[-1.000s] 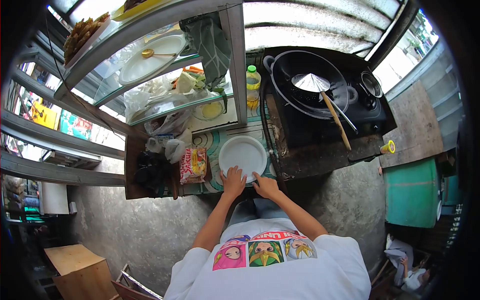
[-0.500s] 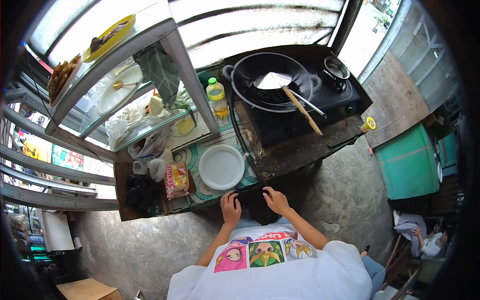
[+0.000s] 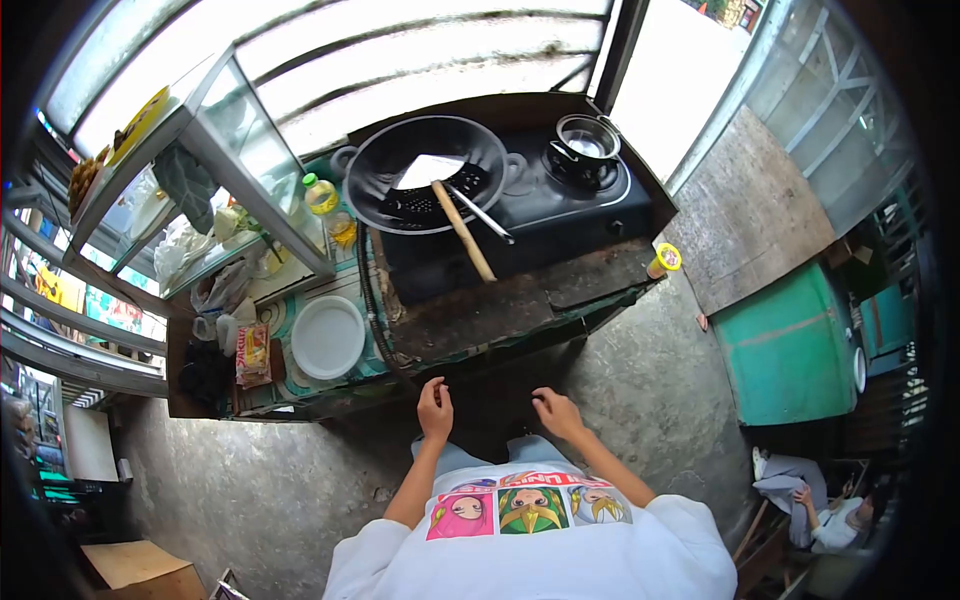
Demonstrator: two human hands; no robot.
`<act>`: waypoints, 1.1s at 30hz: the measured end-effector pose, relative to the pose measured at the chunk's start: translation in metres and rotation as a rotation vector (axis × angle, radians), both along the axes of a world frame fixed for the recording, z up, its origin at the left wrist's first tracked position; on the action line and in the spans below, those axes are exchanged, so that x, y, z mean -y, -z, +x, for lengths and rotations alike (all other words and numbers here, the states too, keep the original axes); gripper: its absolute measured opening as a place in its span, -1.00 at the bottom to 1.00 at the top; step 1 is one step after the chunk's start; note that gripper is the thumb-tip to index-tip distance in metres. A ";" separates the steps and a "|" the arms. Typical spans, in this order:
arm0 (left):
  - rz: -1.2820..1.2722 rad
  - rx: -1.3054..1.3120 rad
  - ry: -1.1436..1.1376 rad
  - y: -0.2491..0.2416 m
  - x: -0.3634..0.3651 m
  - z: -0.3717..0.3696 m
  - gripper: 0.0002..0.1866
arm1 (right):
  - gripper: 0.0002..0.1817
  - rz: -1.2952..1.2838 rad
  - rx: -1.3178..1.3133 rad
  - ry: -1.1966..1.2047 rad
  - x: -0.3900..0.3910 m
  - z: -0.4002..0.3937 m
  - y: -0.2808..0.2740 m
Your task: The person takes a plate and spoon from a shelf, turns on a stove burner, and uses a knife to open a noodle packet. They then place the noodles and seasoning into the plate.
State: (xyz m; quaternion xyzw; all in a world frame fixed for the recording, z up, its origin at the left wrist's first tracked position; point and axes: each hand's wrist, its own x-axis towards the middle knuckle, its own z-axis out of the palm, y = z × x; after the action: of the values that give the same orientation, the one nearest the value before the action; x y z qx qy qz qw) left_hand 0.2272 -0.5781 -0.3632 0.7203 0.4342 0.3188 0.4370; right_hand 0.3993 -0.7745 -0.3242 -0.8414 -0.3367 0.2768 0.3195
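Observation:
My left hand (image 3: 435, 412) is in front of the counter's front edge, its fingers loosely bent and a little apart, with nothing visible in them. To its right, my right hand (image 3: 560, 413) hovers over the floor, also loosely bent with a gap between thumb and finger. Neither hand touches the counter. Nearest on the counter are a white round plate (image 3: 328, 337) and a black hose (image 3: 371, 300). Behind them a black wok (image 3: 385, 160) sits on the stove, holding a wooden-handled spatula (image 3: 463, 230) and a perforated black ladle with a metal handle (image 3: 478, 212).
A small pot (image 3: 587, 138) stands on the right burner (image 3: 583, 175). A yellow-topped cup (image 3: 663, 261) is at the counter's right corner. Left are an oil bottle (image 3: 322, 196), a snack packet (image 3: 252, 356) and a glass case (image 3: 237, 110). A seated person (image 3: 825, 520) is at lower right.
The view has shifted right, so the counter appears further left. My hands have drawn away from the counter's edge and moved further apart.

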 end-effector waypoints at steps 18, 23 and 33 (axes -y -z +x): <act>-0.236 -0.200 0.215 0.019 0.048 0.025 -0.84 | -0.81 0.153 -0.050 0.162 0.012 0.087 0.021; -0.234 -0.134 0.192 0.010 0.046 0.070 -0.85 | -0.83 0.302 0.078 0.358 0.000 0.181 0.027; 0.246 -0.129 0.082 -0.026 0.032 0.240 -0.77 | -0.79 0.209 0.360 0.389 -0.081 0.389 0.014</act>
State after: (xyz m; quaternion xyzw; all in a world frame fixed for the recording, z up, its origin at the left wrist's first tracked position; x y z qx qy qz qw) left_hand 0.4669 -0.6098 -0.3371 0.8045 0.3894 0.3047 0.3291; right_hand 0.7887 -0.6939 -0.3381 -0.8882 -0.2471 0.0203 0.3868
